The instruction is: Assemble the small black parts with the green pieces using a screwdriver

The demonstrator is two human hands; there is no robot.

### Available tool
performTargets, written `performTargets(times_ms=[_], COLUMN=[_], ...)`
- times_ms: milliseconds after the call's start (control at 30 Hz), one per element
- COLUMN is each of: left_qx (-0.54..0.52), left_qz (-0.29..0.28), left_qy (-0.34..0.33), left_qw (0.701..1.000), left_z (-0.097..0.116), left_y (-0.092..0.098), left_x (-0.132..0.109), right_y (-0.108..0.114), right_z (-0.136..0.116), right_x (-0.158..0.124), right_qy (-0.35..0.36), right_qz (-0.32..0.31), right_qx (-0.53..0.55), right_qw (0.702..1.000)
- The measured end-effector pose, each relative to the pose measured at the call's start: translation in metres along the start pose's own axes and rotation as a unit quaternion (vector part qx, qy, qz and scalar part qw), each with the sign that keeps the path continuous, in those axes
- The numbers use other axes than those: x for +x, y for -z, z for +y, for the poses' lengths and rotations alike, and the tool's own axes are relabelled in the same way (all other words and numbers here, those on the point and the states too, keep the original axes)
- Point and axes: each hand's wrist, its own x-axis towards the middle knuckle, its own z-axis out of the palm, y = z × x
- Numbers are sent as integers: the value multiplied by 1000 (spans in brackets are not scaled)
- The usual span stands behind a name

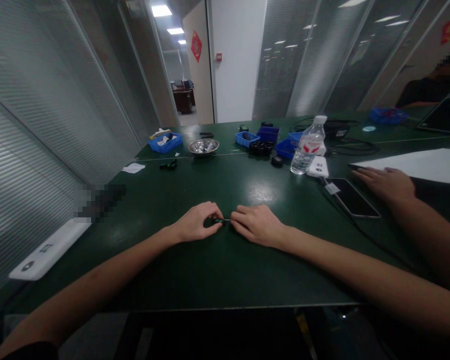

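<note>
At the middle of the table, my left hand (195,221) pinches a small dark part (218,220) between thumb and fingers. Facing it, my right hand (258,225) is closed around a thin metal rod (227,220), like a screwdriver shaft. Its rear end is hidden inside my fingers. The rod's exposed tip points left and meets the dark part, though whether it sits inside it I cannot tell. Both hands rest low, close to the green tabletop (195,280).
Blue trays (165,144), a metal bowl (204,147) and a small dark piece (168,165) lie toward the back. A water bottle (309,146), a phone (352,198) with a cable and another person's hand (386,184) are at right. A white power strip (50,250) lies left.
</note>
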Motion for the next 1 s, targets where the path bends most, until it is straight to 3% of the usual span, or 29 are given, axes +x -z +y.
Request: performTargets(times_ms=[633,1000], left_qx=[-14,-85], left_qz=[-22,-20], left_qy=[-16,9], left_qw=[1000,996], left_z=[0,-1], left_y=[2,2], left_x=[0,-1], right_y=[4,4], right_z=[-5,-9], right_x=[-1,-3], right_qy=[33,15], right_qz=[-48,-29], right_qx=[-54,-70], right_qw=[997,997])
